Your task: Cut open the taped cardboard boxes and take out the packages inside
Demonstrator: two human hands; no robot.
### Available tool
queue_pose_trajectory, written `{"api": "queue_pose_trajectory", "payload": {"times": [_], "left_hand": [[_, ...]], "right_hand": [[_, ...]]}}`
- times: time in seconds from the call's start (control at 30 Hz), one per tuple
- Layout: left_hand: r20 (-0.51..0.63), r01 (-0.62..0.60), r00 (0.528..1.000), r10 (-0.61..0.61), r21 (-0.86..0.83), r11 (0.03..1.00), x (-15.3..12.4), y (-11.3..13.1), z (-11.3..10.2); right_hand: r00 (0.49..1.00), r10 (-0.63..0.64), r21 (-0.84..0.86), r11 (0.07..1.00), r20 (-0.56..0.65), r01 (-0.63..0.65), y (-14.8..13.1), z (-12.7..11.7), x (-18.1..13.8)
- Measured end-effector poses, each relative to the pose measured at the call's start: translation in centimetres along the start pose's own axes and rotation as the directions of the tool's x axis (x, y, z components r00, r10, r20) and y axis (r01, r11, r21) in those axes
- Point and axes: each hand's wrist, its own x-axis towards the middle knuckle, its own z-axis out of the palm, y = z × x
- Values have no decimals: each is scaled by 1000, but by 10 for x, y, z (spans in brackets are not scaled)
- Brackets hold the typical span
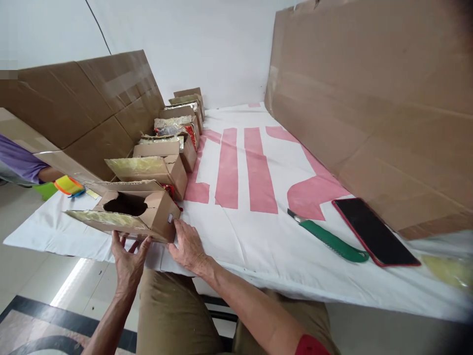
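Observation:
An open cardboard box (157,222) lies at the near left edge of the white-covered table, with a dark hollow and raised flaps on top. A strip of yellowish tape covers its front flap (107,218). My left hand (128,261) grips the box's near side from below, thumb and fingers apart against the cardboard; some fingertips are hidden. Against the right end, by a small white label (170,218), my right hand (189,245) holds the lower corner. Behind it stands another open box (177,177), with something red showing between the two.
Several open boxes (189,153) form a row toward the wall. Cardboard panels (107,103) (369,98) stand on both sides. A green cutter knife (332,240) and a phone (377,231) lie at right. At left, a person's purple sleeve (18,160) is near a yellow-orange tape roll (69,185).

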Motion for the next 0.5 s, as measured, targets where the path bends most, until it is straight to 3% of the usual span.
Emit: {"api": "queue_pose_trajectory", "payload": {"times": [0.3, 0.5], "left_hand": [[7, 62, 998, -62, 26, 998, -6, 3, -11], [0, 89, 996, -89, 52, 995, -30, -11, -13]], "right_hand": [[1000, -3, 37, 999, 9, 3, 2, -4, 0], [1000, -19, 77, 997, -12, 20, 4, -3, -4]]}}
